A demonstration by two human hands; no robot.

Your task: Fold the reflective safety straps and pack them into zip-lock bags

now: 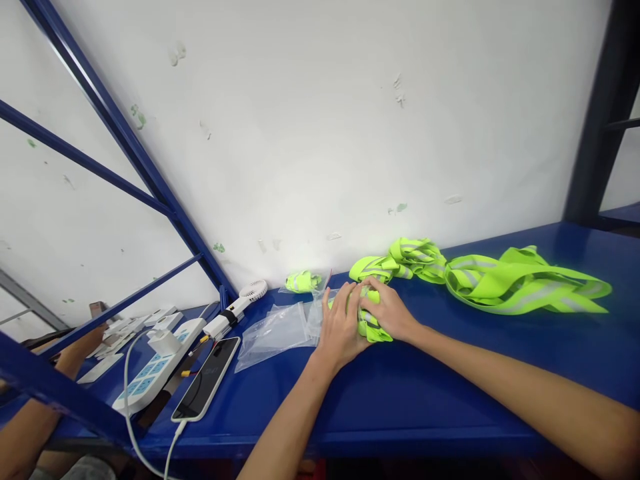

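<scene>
- Fingers of the left hand (341,323) are laid over the left part of a neon yellow-green reflective strap bundle (373,325), bent and slightly parted; can't tell if they're pinching anything underneath.
- Right hand (393,308) is curled around the other side, fingertips up near the left ones, so the bundle sits between both hands, low over the blue shelf (415,393). Its middle is mostly covered by fingers, one end pokes out toward the camera.
- Just left of the left hand: clear plastic bags (275,333), flat and overlapping. The hand hides their right end.
- Behind those, by the wall (320,133), a small wrapped neon bundle (301,282), looks like it's on clear plastic.
- Behind the hands, two loose strap heaps (374,268) (419,257) crowd together, then a bigger loopy strap pile (520,283) sprawls off to the right.
- Left side is the cluttered bit: smartphone (207,379) with a cable plugged in, white handheld fan (254,289), and a power strip (160,365) with a white charger (164,341) on it.
- Blue rack frame (185,223) cuts diagonally across that side and blocks part of the view; another person's arm (75,357) shows behind it.
</scene>
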